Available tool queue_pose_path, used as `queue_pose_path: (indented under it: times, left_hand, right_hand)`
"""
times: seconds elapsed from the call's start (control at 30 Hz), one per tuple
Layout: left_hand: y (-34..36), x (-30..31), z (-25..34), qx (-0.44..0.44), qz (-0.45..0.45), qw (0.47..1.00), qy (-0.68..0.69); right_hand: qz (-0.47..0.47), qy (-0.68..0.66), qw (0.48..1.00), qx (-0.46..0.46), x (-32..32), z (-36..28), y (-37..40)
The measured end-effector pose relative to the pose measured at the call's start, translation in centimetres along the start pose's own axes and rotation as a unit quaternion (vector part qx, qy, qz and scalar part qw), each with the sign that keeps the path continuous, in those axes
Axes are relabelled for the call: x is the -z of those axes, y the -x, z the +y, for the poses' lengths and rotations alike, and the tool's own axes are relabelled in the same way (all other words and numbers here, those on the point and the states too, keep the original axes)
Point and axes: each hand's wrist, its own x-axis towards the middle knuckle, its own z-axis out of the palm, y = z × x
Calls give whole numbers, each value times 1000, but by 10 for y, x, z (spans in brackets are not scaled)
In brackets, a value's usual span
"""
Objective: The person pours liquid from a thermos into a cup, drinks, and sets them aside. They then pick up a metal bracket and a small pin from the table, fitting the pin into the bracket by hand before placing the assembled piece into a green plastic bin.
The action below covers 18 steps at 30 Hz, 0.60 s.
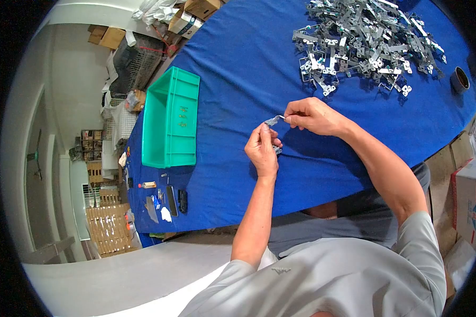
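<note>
Over the blue cloth, my left hand (263, 152) is closed around a small silver-grey metal bracket (272, 121), which sticks up past the thumb and fingertips. Part of the metal also shows below the curled fingers. My right hand (316, 116) pinches the thin end of the bracket from the right side, thumb and forefinger together. The fingers hide much of its shape. Beyond my hands lies a large heap of similar metal brackets (362, 47), some with bent wire pieces.
A green plastic crate (184, 119) stands left of my hands on the blue cloth (232, 79). Near the left table edge lie a black flat object (172, 201), a small bottle (148, 185) and scraps. A round tin (460, 79) sits far right. Boxes (468, 195) stand beside the table.
</note>
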Motion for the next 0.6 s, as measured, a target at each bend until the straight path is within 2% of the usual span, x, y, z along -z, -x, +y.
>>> queue_pose_path:
  times: [0.43,0.53,0.6]
  left_hand:
    - [1,-2,2,-4,-15,1000,-23]
    - [1,0,0,-29,-19,999,-30]
    - [-1,4,1,-63,-27,993,-92]
  right_hand:
    - [24,79,996,38,0,1,2]
    - [49,112,990,63,-1,6,1]
    - [64,127,987,79,-2,9,1]
